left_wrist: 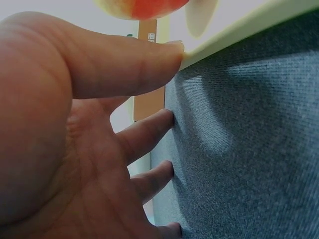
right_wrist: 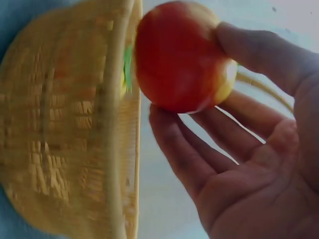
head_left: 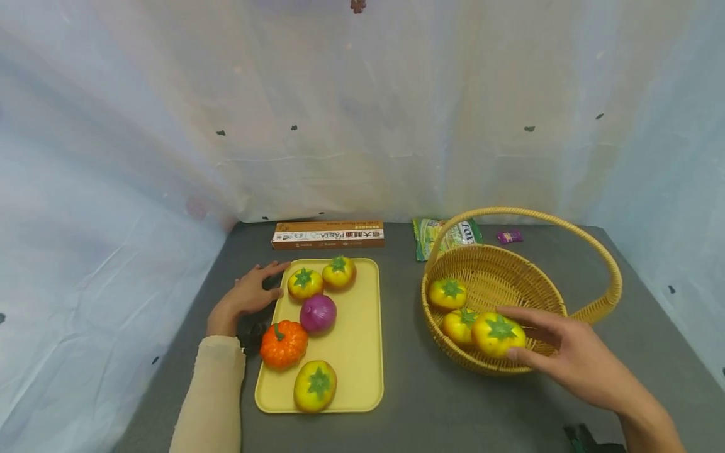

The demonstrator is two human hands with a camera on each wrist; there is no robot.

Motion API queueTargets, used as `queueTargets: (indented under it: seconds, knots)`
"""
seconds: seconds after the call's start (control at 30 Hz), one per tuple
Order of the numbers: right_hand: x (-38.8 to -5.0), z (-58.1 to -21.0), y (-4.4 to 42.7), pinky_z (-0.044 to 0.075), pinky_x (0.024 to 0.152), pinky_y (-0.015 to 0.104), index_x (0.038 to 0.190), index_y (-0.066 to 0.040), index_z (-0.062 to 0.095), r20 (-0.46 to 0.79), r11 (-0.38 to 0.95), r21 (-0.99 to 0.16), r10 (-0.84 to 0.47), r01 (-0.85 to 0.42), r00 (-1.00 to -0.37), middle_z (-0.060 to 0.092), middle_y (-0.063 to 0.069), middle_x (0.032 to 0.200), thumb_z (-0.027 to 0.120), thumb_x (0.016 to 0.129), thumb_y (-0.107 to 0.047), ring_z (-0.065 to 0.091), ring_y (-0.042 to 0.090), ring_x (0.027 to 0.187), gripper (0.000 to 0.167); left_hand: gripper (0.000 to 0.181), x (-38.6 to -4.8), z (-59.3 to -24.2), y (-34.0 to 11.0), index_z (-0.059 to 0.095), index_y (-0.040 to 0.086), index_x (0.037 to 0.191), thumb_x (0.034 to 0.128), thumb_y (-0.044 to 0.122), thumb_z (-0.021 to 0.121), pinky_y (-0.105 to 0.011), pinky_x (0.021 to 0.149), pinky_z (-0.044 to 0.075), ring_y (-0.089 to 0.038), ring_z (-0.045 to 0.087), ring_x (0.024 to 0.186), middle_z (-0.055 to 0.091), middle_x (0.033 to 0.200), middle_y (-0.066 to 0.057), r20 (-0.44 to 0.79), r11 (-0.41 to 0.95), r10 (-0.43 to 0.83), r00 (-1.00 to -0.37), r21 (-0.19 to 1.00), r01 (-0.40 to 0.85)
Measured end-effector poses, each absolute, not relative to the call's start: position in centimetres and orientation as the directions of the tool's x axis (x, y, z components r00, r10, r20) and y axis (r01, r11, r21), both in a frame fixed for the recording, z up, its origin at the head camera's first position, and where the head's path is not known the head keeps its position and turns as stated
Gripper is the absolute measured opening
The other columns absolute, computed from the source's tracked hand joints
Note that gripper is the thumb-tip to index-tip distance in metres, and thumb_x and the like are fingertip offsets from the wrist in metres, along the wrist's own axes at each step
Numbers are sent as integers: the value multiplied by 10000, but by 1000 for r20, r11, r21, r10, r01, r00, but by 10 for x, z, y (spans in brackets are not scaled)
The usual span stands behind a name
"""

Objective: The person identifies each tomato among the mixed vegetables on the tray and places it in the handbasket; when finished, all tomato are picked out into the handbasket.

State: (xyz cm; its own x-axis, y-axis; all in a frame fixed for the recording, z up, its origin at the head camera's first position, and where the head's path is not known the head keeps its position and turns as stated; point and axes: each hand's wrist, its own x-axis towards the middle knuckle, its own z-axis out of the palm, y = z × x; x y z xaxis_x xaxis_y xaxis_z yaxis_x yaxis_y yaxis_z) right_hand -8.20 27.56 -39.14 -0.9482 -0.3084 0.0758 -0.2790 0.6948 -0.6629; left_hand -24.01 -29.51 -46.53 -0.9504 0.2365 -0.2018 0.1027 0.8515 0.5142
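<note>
My right hand (head_left: 583, 355) pinches a yellow persimmon with a green leafy top (head_left: 498, 335) over the near rim of the wicker basket (head_left: 493, 264); its red underside (right_wrist: 179, 57) shows in the right wrist view. Two similar persimmons lie inside the basket, at its left. At the left edge of the yellow tray (head_left: 354, 340), my left hand (head_left: 247, 294) rests with thumb and a fingertip touching the rim, other fingertips on the grey cloth in the left wrist view. The tray holds several persimmons, a purple onion (head_left: 318, 314) and an orange pumpkin (head_left: 284, 345).
Behind the tray lies a pasta box (head_left: 328, 235). A green packet (head_left: 426, 238) and a small purple packet (head_left: 510, 236) lie behind the basket. The basket's tall handle (head_left: 589, 236) arches above it. White sheeting stands at the back and sides.
</note>
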Motion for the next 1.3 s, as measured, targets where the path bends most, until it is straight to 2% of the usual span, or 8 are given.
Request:
queueTargets:
  seconds: [0.13, 0.23, 0.47, 0.73, 1.0, 1.17, 1.3]
  knots:
    - [-86, -397, 287, 652, 925, 282, 1466, -238, 701, 27, 745, -619, -295, -247, -955, 736, 74, 1436, 834, 992, -337, 724, 52, 1213, 501, 683, -240, -465, -295, 434, 158, 1693, 1060, 236, 679, -944, 1158, 42, -631, 162, 1617, 313, 1760, -281, -197, 850, 238, -951, 516, 106]
    - [-89, -403, 286, 652, 909, 282, 1447, -219, 716, -1, 743, -624, -312, -243, -950, 734, 100, 1436, 832, 993, -359, 761, 145, 1180, 490, 681, -240, -465, -295, 431, 151, 1693, 1063, 234, 676, -942, 1160, 38, -633, 155, 1617, 307, 1759, -288, -197, 849, 240, -951, 517, 107]
    - [-94, -413, 272, 630, 929, 232, 1422, -200, 729, 3, 667, -702, -344, -247, -939, 753, 58, 1404, 820, 1001, -362, 767, 147, 1199, 460, 683, -239, -465, -294, 434, 146, 1691, 1058, 227, 677, -939, 1165, 37, -637, 157, 1615, 310, 1755, -294, -201, 852, 232, -952, 514, 99]
    - [-103, -420, 255, 617, 950, 225, 1415, -197, 740, 36, 664, -698, -344, -270, -938, 764, 17, 1388, 837, 986, -380, 771, 167, 1201, 476, 681, -240, -467, -295, 429, 164, 1697, 1067, 240, 675, -934, 1170, 30, -625, 147, 1623, 304, 1763, -281, -205, 849, 231, -951, 520, 94]
    - [-116, -425, 242, 664, 953, 417, 1381, -157, 757, 96, 654, -689, -345, -312, -934, 775, 61, 1354, 869, 962, -325, 790, 274, 1169, 466, 679, -239, -465, -295, 429, 160, 1696, 1068, 232, 677, -932, 1171, 30, -623, 147, 1623, 308, 1761, -283, -202, 848, 234, -951, 522, 97]
    - [-125, -429, 233, 651, 976, 467, 1393, -147, 747, 102, 634, -714, -323, -296, -941, 761, 100, 1375, 885, 946, -286, 781, 304, 1193, 487, 678, -239, -464, -294, 431, 154, 1695, 1067, 225, 676, -932, 1171, 26, -625, 142, 1624, 308, 1759, -286, -204, 846, 233, -951, 525, 94]
    - [-130, -429, 225, 632, 1007, 523, 1423, -151, 733, 107, 665, -693, -287, -278, -952, 751, 123, 1399, 885, 948, -316, 760, 335, 1231, 525, 680, -239, -464, -294, 431, 161, 1696, 1066, 235, 678, -931, 1174, 33, -622, 146, 1625, 313, 1758, -284, -207, 848, 229, -951, 522, 91]
